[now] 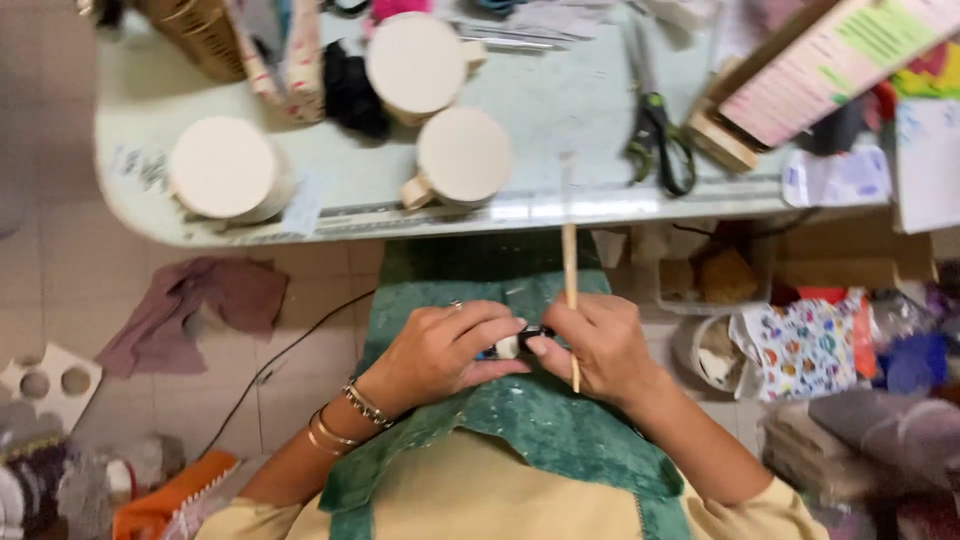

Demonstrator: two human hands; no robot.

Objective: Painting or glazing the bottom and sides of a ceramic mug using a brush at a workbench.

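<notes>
green apron (540, 420): mottled green cloth over the lap, both hands resting just above it.
left hand (440, 352): curled, fingers clenched around a small dark object (515, 345); a ring on one finger, bangles and a bracelet at the wrist.
small dark object: sits between the two hands at the middle of the lap, black with a pale patch; too small and too covered to tell what it is, possibly a little painted piece.
right hand (600, 345): closed around a thin wooden stick (570, 270), thumb touching the small dark object.
thin wooden stick: held nearly upright, its upper end reaching towards the edge of the surface (330, 215), its lower end poking out below the palm.
surface: pale green, rounded at the left corner, lying just beyond the knees.
mugs (462, 158): three cream mugs stand bottom up on the surface, one at the left corner, two close together near the middle.
scissors (655, 130): dark blades, green handles, lying on the surface right of the mugs.
mauve rag (195, 305): crumpled on the tiled floor, left of the lap.
patterned cloth (805, 350): bright spotted fabric among clutter on the right.
</notes>
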